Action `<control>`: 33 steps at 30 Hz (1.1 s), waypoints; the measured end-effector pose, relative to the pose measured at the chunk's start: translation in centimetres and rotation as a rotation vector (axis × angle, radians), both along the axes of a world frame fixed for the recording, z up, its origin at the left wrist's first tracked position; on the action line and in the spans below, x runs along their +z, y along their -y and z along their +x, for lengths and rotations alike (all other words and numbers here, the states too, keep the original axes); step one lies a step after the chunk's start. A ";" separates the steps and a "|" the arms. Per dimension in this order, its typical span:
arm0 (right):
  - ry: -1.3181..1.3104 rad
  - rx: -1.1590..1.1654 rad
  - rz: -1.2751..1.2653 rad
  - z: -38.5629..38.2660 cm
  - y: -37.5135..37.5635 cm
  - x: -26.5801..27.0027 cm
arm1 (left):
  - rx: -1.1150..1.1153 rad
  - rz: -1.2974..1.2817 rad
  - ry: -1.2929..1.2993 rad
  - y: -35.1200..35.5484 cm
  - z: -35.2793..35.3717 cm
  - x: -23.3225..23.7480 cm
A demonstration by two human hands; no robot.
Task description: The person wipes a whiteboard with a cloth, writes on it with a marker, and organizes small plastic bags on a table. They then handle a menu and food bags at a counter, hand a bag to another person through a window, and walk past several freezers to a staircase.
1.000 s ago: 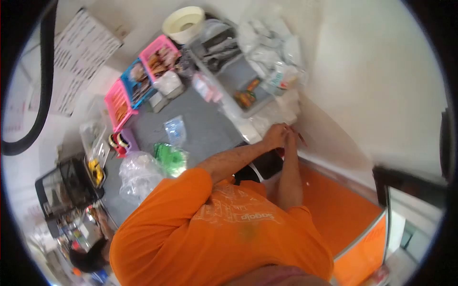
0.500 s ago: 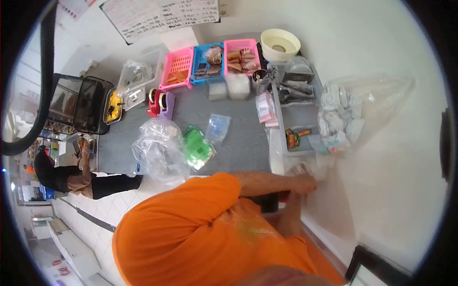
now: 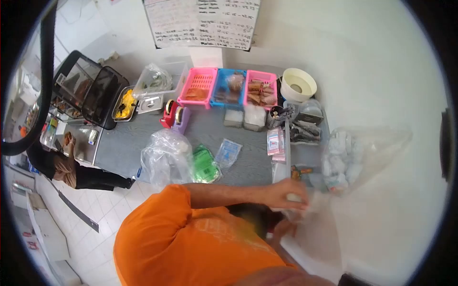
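Observation:
My left hand (image 3: pixel 286 194) reaches across to the right, its fingers closed round a small pale roundish thing (image 3: pixel 293 197) that I cannot make out. Below it, partly hidden, is my right hand (image 3: pixel 284 228), its fingers blurred. Thin translucent plastic (image 3: pixel 307 209) shows beside both hands. Just beyond stands a grey tray (image 3: pixel 305 155) with dark packets and a small orange-and-green packet (image 3: pixel 301 171). To its right, a clear bag (image 3: pixel 342 159) holds several white bundles.
On the grey table (image 3: pixel 205 126) lie a large clear plastic bag (image 3: pixel 167 157), a green packet (image 3: pixel 206 163) and a blue-printed sachet (image 3: pixel 228 152). Tape dispensers (image 3: pixel 180 119), pink baskets (image 3: pixel 198 88) and a cream bowl (image 3: pixel 299 85) stand behind. A co-worker (image 3: pixel 71 169) is at far left.
The view has tilted up, showing more of the whiteboard. My left hand has turned, and a pale thing now shows in its fingers. The co-worker has shifted slightly.

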State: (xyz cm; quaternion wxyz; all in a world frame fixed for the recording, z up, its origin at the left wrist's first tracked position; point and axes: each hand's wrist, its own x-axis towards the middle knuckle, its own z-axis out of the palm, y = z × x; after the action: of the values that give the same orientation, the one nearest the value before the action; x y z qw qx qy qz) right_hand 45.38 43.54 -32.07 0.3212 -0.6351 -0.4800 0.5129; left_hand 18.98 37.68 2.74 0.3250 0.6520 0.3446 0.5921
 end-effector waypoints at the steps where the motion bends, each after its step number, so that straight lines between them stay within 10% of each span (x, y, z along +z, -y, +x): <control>1: 0.000 0.008 0.030 -1.0 -0.3 0.4 | 0.058 0.183 0.090 1.1 -1.2 4.9; 8: 0.105 0.093 0.325 -7.4 1.8 4.2 | 0.101 1.068 0.163 10.5 -6.8 20.0; 33: 0.219 0.147 0.866 -35.5 18.9 10.6 | 0.544 1.196 0.073 33.4 -26.5 21.4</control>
State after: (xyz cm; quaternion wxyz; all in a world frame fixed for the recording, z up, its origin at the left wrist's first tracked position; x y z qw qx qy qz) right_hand 9.85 24.67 -21.43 0.4671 -0.4570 -0.7254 0.2160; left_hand -7.51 4.24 24.16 -0.2432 0.5892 0.0973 0.7643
